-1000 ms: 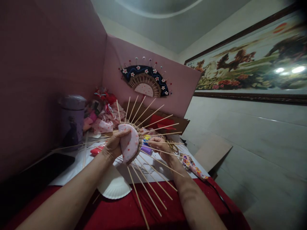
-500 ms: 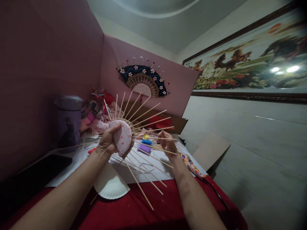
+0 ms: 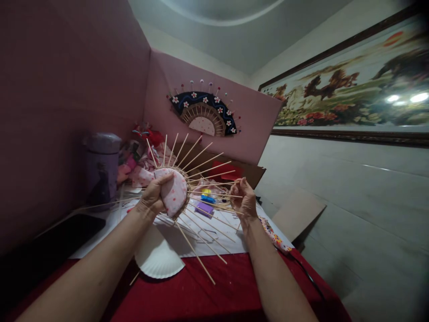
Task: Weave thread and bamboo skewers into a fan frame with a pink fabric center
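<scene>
My left hand (image 3: 154,197) is closed on a fan frame (image 3: 174,191), its thumb across a half-round base covered in white cloth with pinkish-red spots. Thin wooden sticks (image 3: 200,153) spread from the base like rays, with brown cord woven round them close to its curved edge. To the right, at the tips of the sticks, my right hand (image 3: 245,200) is pinched closed. A thin line runs from the frame to its fingertips; whether that is a stick or cord I cannot tell. Below my left hand lies part of a white fluted paper plate (image 3: 161,257).
A finished dark fan with white flowers (image 3: 204,109) hangs on the pink board. Left stand a purple tumbler (image 3: 102,172) and a black flat object (image 3: 80,230). Purple and blue packets (image 3: 204,209), a flower-patterned item with a cord (image 3: 276,237) and eyeglasses-like wire (image 3: 207,236) lie on the table.
My right hand has moved slightly up and outward from the frame, its fingertips now at the stick ends. My left hand keeps its hold. The whole view has shifted a little.
</scene>
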Available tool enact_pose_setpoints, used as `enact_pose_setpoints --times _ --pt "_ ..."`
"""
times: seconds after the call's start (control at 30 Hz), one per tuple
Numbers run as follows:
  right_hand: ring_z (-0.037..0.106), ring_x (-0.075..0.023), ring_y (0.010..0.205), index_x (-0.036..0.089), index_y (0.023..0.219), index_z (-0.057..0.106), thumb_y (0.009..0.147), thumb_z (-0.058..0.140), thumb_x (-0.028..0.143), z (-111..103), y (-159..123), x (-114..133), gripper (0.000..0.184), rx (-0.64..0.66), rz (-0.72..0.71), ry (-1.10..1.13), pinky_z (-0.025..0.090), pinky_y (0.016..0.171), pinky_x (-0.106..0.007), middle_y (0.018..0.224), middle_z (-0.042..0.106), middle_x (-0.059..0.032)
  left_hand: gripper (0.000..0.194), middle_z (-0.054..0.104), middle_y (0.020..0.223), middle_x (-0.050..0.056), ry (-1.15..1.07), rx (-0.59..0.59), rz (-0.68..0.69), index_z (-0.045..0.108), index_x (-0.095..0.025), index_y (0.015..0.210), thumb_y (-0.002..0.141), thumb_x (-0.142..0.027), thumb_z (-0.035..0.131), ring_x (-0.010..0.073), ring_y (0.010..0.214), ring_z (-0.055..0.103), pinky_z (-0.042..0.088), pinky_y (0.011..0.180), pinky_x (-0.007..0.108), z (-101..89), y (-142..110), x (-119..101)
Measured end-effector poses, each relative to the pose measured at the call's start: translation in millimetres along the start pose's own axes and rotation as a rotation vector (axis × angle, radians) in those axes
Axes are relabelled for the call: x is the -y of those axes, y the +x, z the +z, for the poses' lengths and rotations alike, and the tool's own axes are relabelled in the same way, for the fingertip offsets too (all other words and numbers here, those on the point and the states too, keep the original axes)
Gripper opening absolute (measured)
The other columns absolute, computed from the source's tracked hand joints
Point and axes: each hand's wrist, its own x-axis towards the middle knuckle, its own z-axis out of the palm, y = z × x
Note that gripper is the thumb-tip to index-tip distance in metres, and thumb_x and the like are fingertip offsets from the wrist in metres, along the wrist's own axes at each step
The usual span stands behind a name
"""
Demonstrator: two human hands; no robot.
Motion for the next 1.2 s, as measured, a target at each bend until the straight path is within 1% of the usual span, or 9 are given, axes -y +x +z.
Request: enact_pose_setpoints --times 0.1,0.2,0.37,0.53,0.7,0.87,1.0,1.07,1.2 --pt "0.045 -0.0057 0.047 0.019 0.072 0.058 0.066 0.073 0.036 -0.5 1.0 -0.4 0.024 -0.028 -0.031 0.002 0.036 0.045 -0.018 0.056 0.051 0.006 0.011 0.07 0.059 0.01 0.047 -0.011 -0.018 0.064 -0.009 0.068 0.075 -0.008 0.055 0.022 0.048 0.066 0.055 0.048 0.032 -1.1 1.7 1.0" --pt "0.046 -0.0051 0.049 0.018 0.074 0.058 0.064 0.074 0.03 -1.0 1.6 -0.7 0.022 -0.052 -0.058 0.017 0.037 0.047 -0.016 0.056 0.051 0.0063 0.01 0.069 0.059 0.011 0.09 -0.008 -0.043 0.064 -0.009 0.068 0.074 -0.008 0.057 0.0226 0.047 0.065 0.055 0.047 0.032 -1.0 1.3 2.6" --pt "0.04 -0.0058 0.043 0.018 0.075 0.059 0.069 0.07 0.036 -2.1 2.5 -0.3 0.023 -0.051 -0.108 0.015 0.034 0.044 -0.018 0.047 0.044 0.0079 0.013 0.069 0.058 0.012 0.159 -0.01 -0.086 0.065 -0.008 0.068 0.076 -0.01 0.055 0.0218 0.047 0.065 0.055 0.046 0.031 0.8 -2.0 4.5" --pt "0.041 -0.0062 0.042 0.018 0.074 0.059 0.074 0.066 0.041 -2.0 1.5 -0.2 0.024 -0.053 -0.112 -0.015 0.037 0.046 -0.019 0.046 0.042 0.0082 0.012 0.07 0.06 0.012 0.165 -0.001 -0.084 0.065 -0.008 0.069 0.076 -0.011 0.056 0.0225 0.049 0.066 0.056 0.048 0.033 -1.7 0.4 5.1" --pt "0.04 -0.0064 0.042 0.018 0.073 0.061 0.075 0.065 0.043 -2.2 2.4 1.9 0.026 -0.022 -0.094 0.078 0.033 0.042 -0.019 0.047 0.043 0.0069 0.008 0.07 0.06 0.011 0.175 0.005 -0.088 0.065 -0.009 0.069 0.073 -0.011 0.059 0.0218 0.048 0.066 0.056 0.048 0.031 -4.6 2.5 5.0" --pt "0.043 -0.0064 0.047 0.017 0.074 0.062 0.074 0.067 0.042 -3.8 4.1 1.8 0.026 -0.018 -0.08 0.129 0.032 0.042 -0.018 0.055 0.049 0.0042 0.01 0.07 0.061 0.012 0.198 0.05 -0.129 0.067 -0.009 0.071 0.074 -0.01 0.058 0.0221 0.049 0.066 0.056 0.049 0.032 -5.5 1.2 4.2" --pt "0.037 -0.0047 0.043 0.018 0.074 0.06 0.069 0.072 0.039 -2.7 2.6 2.4 0.025 0.0 -0.051 0.088 0.029 0.041 -0.017 0.05 0.042 0.0076 0.01 0.07 0.061 0.012 0.193 0.045 -0.126 0.067 -0.009 0.069 0.075 -0.01 0.058 0.0225 0.049 0.066 0.056 0.047 0.032 -6.8 1.3 2.9" --pt "0.036 -0.005 0.043 0.018 0.074 0.06 0.07 0.071 0.041 -1.4 1.3 3.5 0.025 -0.004 -0.051 0.072 0.03 0.041 -0.017 0.049 0.04 0.0084 0.009 0.07 0.061 0.012 0.198 0.048 -0.132 0.066 -0.008 0.069 0.074 -0.01 0.059 0.0229 0.048 0.066 0.055 0.046 0.032 -7.7 1.9 2.4" --pt "0.036 -0.0059 0.043 0.018 0.073 0.06 0.074 0.066 0.046 1.4 -0.8 6.3 0.028 -0.031 -0.09 0.052 0.03 0.041 -0.018 0.048 0.04 0.0076 0.008 0.07 0.061 0.012 0.21 0.04 -0.146 0.066 -0.009 0.07 0.073 -0.009 0.059 0.0229 0.048 0.066 0.055 0.046 0.032 -7.0 1.9 2.7"
